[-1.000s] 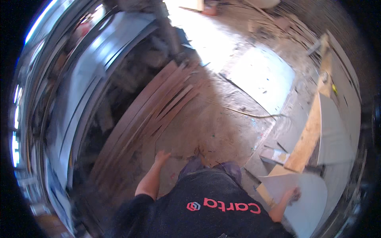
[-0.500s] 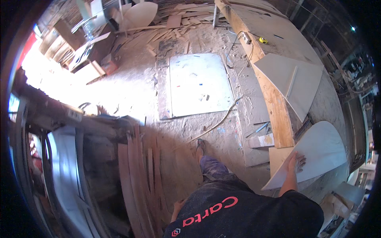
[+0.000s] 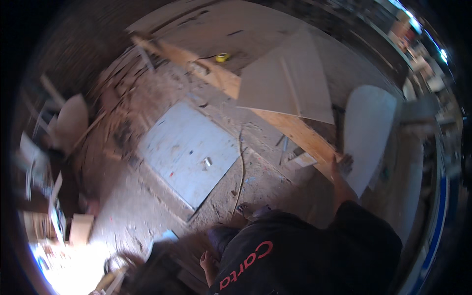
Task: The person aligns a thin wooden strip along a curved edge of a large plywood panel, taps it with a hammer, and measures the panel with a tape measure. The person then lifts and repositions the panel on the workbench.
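My right hand [image 3: 343, 164] grips the lower edge of a white board with a rounded top [image 3: 369, 130], which stands up at the right, beside a long wooden plank [image 3: 295, 133]. Down by my hip hangs my left hand [image 3: 207, 261], fingers loose and holding nothing, close to dark objects on the floor. My dark shirt fills the lower middle of the view, and my feet [image 3: 251, 211] stand on the dusty floor just above it.
A pale blue flat sheet [image 3: 189, 155] lies on the floor ahead, a thin cable [image 3: 241, 167] curving beside it. A pale panel [image 3: 290, 78] leans across the plank, a yellow tape measure [image 3: 222, 57] beyond it. Cut boards and scrap [image 3: 69, 120] crowd the left.
My view has swung round, so the stacked strips and dark metal frame have dropped out at the lower left. The white board stays in my right hand and now stands more upright.
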